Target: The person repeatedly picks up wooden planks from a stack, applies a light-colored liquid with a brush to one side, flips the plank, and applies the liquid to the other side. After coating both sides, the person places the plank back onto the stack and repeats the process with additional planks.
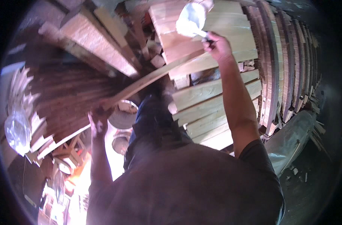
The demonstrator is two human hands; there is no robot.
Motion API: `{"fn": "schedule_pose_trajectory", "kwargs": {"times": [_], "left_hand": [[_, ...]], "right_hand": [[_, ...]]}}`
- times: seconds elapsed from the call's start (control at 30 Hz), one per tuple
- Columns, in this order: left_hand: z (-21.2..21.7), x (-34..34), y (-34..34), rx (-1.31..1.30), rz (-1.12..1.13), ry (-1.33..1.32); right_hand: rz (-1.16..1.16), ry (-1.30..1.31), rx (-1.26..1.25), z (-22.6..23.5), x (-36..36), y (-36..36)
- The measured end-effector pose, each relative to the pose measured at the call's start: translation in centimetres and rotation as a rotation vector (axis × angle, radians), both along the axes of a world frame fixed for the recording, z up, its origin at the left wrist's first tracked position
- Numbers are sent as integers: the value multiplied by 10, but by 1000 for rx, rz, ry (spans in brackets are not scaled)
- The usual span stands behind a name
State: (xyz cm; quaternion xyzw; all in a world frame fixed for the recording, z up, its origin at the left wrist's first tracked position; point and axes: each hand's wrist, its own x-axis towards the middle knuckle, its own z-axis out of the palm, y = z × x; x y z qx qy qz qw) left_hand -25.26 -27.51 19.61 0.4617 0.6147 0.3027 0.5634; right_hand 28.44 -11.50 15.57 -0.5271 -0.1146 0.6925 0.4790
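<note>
The right hand [217,44] is raised to the far side of the scene, its grip closed around the dark handle of a white scoop-like tool [191,18] whose pale, rounded head stands just above and to the left of the knuckles. The hand and tool sit over a stack of light planks [216,97] that fills the middle right, its boards lying in flat layers with their ends toward the viewer.

The left hand [99,120] is lower and to the left, with its grip on the near end of a long thin wooden strip [148,80] — how tightly the fingers wrap it cannot be told, since the hand is in shadow. The strip runs up and to the right from that hand, passing over the planks and ending close under the right hand.

To the left lies a fanned pile of dark slats [66,93], blurred; beside it, at the left edge, a crumpled clear plastic bag [17,131]. On the far right stand curved rows of boards on edge [287,67] — well apart from both hands. The person's dark shirt [186,180] fills the near part of the view.
</note>
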Motion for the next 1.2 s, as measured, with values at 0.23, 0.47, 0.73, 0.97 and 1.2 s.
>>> {"fn": "schedule_pose_trajectory", "kwargs": {"times": [0.23,0.47,0.73,0.97,1.2], "left_hand": [[68,40,26,157,-67,122],[105,56,31,373,-138,65],[120,69,21,396,-110,107],[121,78,8,401,-63,32],[117,75,8,468,-101,48]], "right_hand": [[251,32,283,92,-65,-55],[373,-278,382,184,-160,-85],[482,-570,697,206,-200,-105],[408,-776,742,194,-177,-117],[427,-950,641,177,-133,-115]]}}
